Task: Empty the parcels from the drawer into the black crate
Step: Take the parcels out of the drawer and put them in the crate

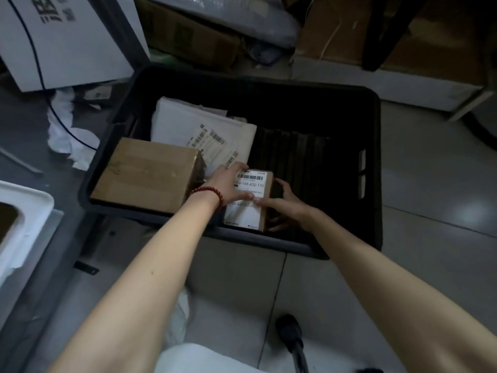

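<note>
A small cardboard parcel (248,200) with a white barcode label is held low inside the black crate (372,168), near its front wall. My left hand (228,184), with a red bead bracelet at the wrist, grips the parcel's left side, thumb on the label. My right hand (285,204) grips its right side, thumb on top and fingers curled under the edge. Inside the crate, a larger brown box (145,173) lies at the left and white mailer bags (199,130) lie behind it. The crate's ribbed right half is bare. No drawer is recognisable.
The crate sits on a tiled floor (430,189). A white printed carton (61,41) leans at the back left with crumpled white paper (64,130) below it. Brown cartons (349,28) stand behind the crate. A white tray edge (24,219) is at the left.
</note>
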The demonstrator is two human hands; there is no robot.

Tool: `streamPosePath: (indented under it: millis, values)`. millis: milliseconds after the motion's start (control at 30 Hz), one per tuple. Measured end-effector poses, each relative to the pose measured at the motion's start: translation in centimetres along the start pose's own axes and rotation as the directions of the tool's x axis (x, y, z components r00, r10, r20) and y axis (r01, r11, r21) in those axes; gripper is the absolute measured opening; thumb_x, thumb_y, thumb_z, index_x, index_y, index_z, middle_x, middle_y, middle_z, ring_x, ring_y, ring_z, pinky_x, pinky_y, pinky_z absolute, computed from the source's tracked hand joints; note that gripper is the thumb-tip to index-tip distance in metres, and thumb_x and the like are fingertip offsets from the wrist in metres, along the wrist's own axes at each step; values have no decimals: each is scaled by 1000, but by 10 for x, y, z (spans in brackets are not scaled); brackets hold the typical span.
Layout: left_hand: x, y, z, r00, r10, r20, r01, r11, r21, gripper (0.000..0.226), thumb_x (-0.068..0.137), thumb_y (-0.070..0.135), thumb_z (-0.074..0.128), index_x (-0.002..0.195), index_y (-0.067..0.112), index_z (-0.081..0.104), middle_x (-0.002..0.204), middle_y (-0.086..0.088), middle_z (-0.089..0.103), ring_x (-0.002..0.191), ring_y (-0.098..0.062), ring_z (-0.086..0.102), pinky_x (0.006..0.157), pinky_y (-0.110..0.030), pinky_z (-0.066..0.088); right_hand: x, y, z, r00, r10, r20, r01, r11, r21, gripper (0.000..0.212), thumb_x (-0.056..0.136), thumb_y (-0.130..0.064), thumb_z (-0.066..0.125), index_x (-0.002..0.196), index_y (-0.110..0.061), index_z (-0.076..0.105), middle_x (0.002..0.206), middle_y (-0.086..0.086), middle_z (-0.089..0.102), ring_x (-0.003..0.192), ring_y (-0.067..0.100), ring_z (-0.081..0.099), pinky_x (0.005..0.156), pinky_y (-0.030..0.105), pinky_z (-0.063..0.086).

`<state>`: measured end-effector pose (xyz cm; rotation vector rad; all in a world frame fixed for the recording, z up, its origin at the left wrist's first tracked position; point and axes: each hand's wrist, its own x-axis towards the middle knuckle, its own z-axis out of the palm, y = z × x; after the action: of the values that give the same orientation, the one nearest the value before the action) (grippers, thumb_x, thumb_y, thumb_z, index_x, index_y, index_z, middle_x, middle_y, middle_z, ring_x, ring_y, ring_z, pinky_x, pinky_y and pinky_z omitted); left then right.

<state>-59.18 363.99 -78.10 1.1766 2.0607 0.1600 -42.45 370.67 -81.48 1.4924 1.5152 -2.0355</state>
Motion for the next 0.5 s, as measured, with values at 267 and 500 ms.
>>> streamPosePath:
  millis: [267,500]
  values:
    - [5,-12,13,999,-40,-11,40,999,3,72,77,31,77,137,24,38,137,-11,36,121,-32,46,99,-43,41,20,7,11,998,30,57,-31,999,15,102,80,-21,76,150,-36,4,139,16,48,109,36,61,70,40,60]
    - [10,-11,18,996,-24,-82,42,975,218,72,80,52,67,137,20,36,139,-12,35,126,-31,40,99,-46,43,29,7,17,999,-35,11,36,998,-53,98,79,-20,78,149,-30,12,126,16,57,91,30,69,73,37,59]
